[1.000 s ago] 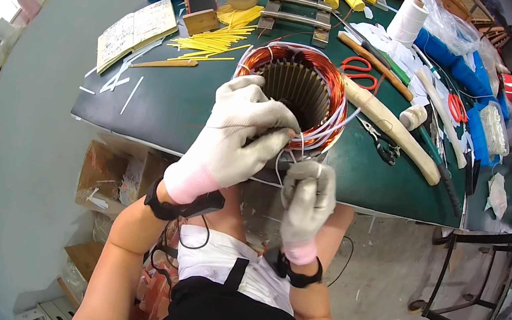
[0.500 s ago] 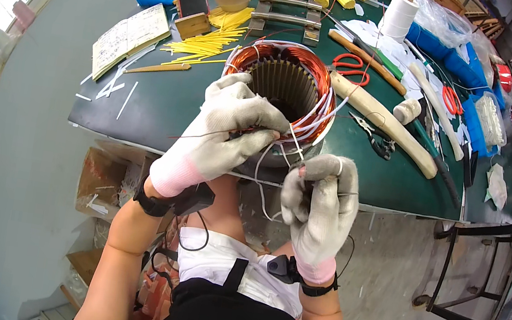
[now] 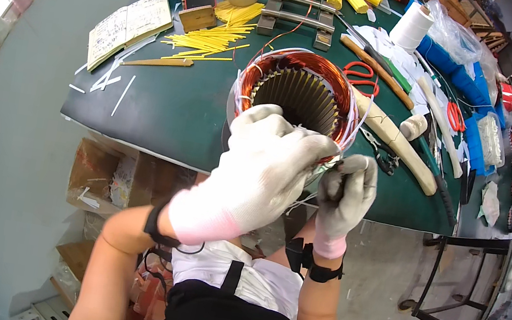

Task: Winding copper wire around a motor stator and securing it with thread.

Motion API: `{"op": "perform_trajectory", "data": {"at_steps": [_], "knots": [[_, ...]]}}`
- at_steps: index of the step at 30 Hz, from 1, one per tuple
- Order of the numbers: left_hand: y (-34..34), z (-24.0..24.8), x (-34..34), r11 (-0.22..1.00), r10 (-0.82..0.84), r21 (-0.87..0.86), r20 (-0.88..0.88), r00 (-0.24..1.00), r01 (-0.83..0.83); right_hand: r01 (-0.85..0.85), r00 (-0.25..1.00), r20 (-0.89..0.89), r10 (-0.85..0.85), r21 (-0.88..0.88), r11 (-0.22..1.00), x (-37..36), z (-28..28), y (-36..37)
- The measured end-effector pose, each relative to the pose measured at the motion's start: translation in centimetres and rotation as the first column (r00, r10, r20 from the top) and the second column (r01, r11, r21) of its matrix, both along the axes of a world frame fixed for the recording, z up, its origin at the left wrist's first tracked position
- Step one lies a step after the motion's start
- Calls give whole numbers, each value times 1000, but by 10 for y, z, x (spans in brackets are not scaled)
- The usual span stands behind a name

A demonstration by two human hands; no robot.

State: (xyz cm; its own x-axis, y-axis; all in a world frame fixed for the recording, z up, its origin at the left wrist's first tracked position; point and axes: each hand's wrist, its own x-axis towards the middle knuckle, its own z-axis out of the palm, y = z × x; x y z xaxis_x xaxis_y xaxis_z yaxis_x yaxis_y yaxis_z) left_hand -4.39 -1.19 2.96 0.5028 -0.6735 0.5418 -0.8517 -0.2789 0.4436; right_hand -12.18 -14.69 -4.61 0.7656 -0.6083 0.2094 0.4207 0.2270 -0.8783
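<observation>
A motor stator [image 3: 338, 83] with orange-red copper windings around its slotted bore stands at the table's front edge. White sleeved lead wires [image 3: 355, 119] run around its rim. My left hand [image 3: 264, 171], in a white glove with a pink cuff, reaches over the near side of the stator. Its fingers are closed at the front right of the rim; what they pinch is hidden. Just to the right, my gloved right hand [image 3: 349, 195] is curled, thumb against forefinger, close to the left fingertips. Whatever it grips is too small to make out. Loose white ends hang below between the hands.
Behind the stator lies a metal stand with two bars [image 3: 300, 16]. Yellow strips [image 3: 211, 39] and an open notebook [image 3: 131, 26] are at left. A wooden mallet-like stick [image 3: 400, 139], red-handled scissors [image 3: 361, 76], pliers [image 3: 381, 154] and a white thread spool [image 3: 413, 27] lie right.
My left hand has moved right and turned back-up over the stator's front. My right hand has shifted right and slightly up. The view has moved, and the white sleeve between them is now mostly hidden.
</observation>
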Motion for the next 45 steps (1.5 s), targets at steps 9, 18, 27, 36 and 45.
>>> {"op": "perform_trajectory", "data": {"at_steps": [9, 18, 27, 36, 45], "knots": [[-44, 41, 145, 872, -420, 151, -256, 871, 465, 17, 1000, -19, -14, 129, 991, 16, 12, -16], [-74, 26, 156, 752, -496, 199, -458, 738, 629, 79, 997, 22, -79, 41, 996, 16, 13, -15], [-80, 14, 151, 728, -610, 91, -366, 703, 679, 156, 988, -16, -157, -34, 987, 13, 12, -13], [-79, 18, 149, 724, -581, 108, -437, 686, 682, 267, 964, 23, -266, -58, 962, 15, 10, -5], [-82, 14, 149, 728, -601, 77, -407, 688, 681, 321, 931, 178, -317, 6, 947, 11, -7, -2]]}}
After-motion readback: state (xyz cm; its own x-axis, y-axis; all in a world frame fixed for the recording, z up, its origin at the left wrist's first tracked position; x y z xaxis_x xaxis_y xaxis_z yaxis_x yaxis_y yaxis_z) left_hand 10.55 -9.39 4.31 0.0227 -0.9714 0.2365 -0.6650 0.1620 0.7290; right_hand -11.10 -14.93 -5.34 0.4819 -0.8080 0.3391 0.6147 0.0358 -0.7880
